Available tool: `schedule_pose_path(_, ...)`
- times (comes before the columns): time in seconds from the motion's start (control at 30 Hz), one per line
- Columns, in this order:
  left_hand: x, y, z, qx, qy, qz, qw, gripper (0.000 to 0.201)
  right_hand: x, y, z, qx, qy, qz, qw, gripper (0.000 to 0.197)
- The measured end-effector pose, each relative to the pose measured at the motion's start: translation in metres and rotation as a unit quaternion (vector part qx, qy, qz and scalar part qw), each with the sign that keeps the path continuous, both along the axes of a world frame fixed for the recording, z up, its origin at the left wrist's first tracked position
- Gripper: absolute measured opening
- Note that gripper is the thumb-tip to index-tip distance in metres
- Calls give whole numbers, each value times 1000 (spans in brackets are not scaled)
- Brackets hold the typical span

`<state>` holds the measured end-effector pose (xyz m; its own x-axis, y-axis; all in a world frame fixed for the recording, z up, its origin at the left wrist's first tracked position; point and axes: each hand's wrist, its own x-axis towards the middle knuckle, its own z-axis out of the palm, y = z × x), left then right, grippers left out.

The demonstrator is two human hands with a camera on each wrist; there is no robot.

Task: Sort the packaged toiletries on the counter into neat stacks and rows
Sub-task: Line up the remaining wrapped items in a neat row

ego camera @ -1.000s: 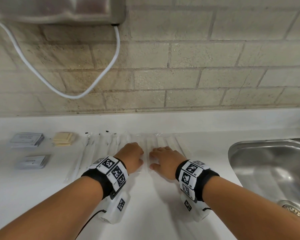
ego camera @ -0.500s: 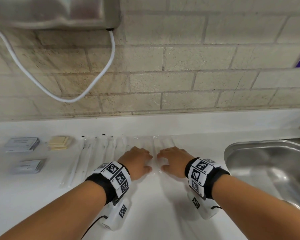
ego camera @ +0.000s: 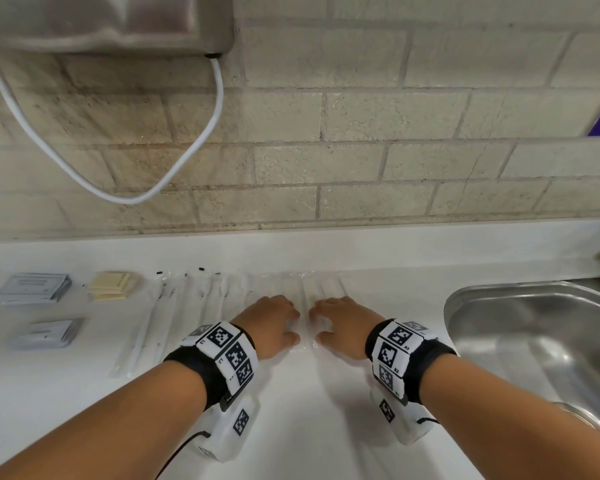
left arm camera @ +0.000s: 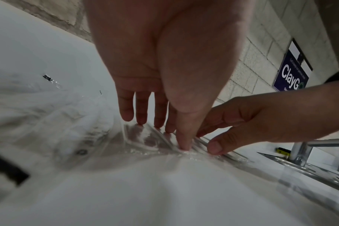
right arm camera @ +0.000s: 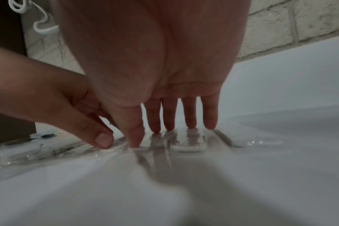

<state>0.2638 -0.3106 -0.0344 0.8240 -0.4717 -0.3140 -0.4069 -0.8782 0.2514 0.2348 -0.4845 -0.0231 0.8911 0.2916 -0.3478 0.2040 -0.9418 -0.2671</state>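
Observation:
A row of long clear-wrapped toothbrush packets (ego camera: 201, 306) lies on the white counter (ego camera: 326, 427). My left hand (ego camera: 271, 323) and right hand (ego camera: 343, 323) rest side by side on the row's right end. In the left wrist view the left hand (left arm camera: 159, 116) has straight fingers, and its fingertips and thumb press on the clear packets (left arm camera: 141, 137). In the right wrist view the right hand (right arm camera: 153, 122) presses the packets (right arm camera: 192, 142) the same way. The thumbs nearly touch. Neither hand grips anything.
Two grey sachet stacks (ego camera: 35, 287) (ego camera: 45, 336) and a cream sachet stack (ego camera: 111, 285) sit at the far left. A steel sink (ego camera: 534, 323) lies close on the right. A brick wall (ego camera: 326, 168) with a white cable (ego camera: 84, 174) stands behind.
Both hands stay side by side on the packets. The packets at the right end now lie tighter against the row, no longer spreading out past the right hand.

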Motion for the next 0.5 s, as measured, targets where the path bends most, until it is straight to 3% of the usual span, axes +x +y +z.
schedule_pose_path(0.17, 0, 0, 2, -3, -4, 4, 1000, 56, 0, -1, 0, -4, -2, 0, 1000, 53)
schedule_pose_path(0.33, 0, -10, 10, -17, -18, -6, 1000, 53, 4, -16, 10, -9, -47, -86, 995, 51)
schedule_pose_path(0.5, -4, -30, 11, 3, -2, -35, 999, 57, 7, -37, 16, -72, 4, -123, 990, 67)
